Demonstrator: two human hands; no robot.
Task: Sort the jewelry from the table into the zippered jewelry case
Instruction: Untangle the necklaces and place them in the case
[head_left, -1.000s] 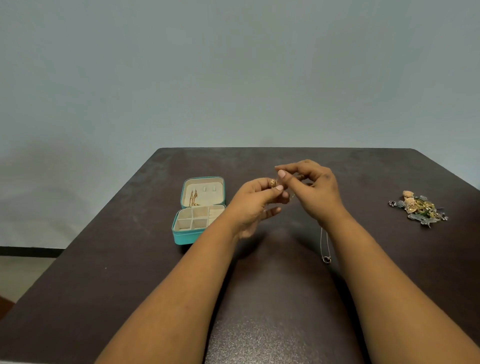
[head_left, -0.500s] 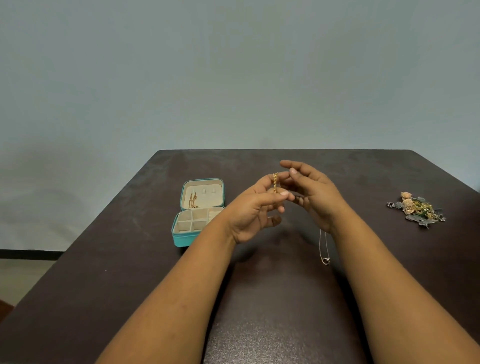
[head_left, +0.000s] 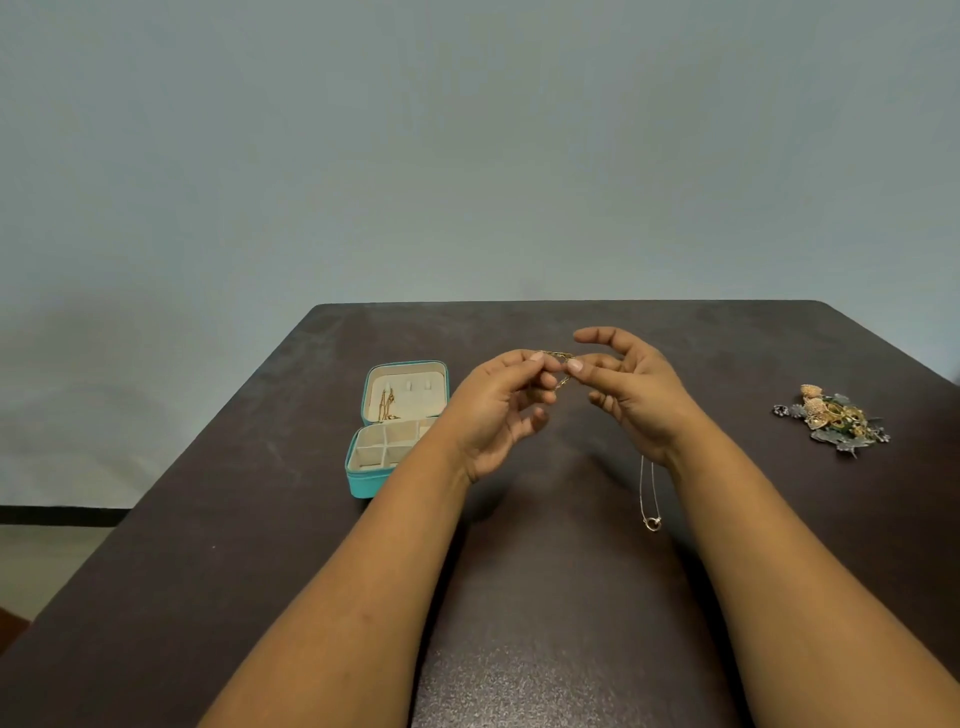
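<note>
A small gold chain (head_left: 557, 357) is stretched between my two hands above the middle of the table. My left hand (head_left: 498, 410) pinches one end with thumb and forefinger. My right hand (head_left: 631, 395) pinches the other end, its other fingers spread. The teal zippered jewelry case (head_left: 363, 480) lies open to the left, with cream compartments and a gold piece hanging in its lid (head_left: 387, 405). A thin silver necklace with a ring pendant (head_left: 650, 512) lies on the table by my right wrist. A pile of mixed jewelry (head_left: 834, 418) sits at the far right.
The dark brown table (head_left: 519, 597) ends at a plain grey-blue wall behind. Its left edge drops to a light floor with a dark baseboard (head_left: 57, 515).
The gold chain, held upright between my fingers before, now lies level between both hands. My right hand has opened its fingers and drawn slightly right.
</note>
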